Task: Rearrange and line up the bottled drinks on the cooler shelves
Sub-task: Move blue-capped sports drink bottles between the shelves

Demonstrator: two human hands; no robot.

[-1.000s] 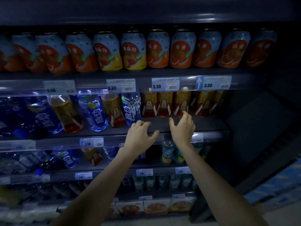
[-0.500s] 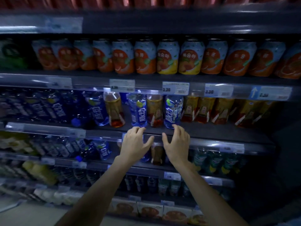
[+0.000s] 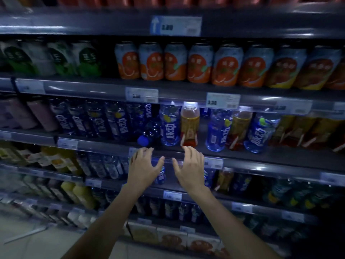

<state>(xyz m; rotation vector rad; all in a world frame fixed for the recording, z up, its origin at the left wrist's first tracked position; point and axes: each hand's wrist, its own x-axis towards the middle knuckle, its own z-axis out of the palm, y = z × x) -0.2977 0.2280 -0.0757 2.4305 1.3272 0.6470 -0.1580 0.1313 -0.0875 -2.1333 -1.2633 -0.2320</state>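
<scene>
Bottled drinks (image 3: 188, 126) stood just above our fingertips on the cooler shelf (image 3: 261, 156), blue and amber ones mixed in the front row. One blue bottle (image 3: 149, 134) lay tipped over, cap forward, just above our left hand (image 3: 144, 166). Our right hand (image 3: 190, 168) hovered beside it at the shelf edge. Both hands were spread wide, gripping nothing. Orange cans (image 3: 199, 63) lined the shelf above.

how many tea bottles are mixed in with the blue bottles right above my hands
2. One amber tea bottle stands just above the right hand; another stands further right, between two blue bottles. More may hide behind.
</scene>
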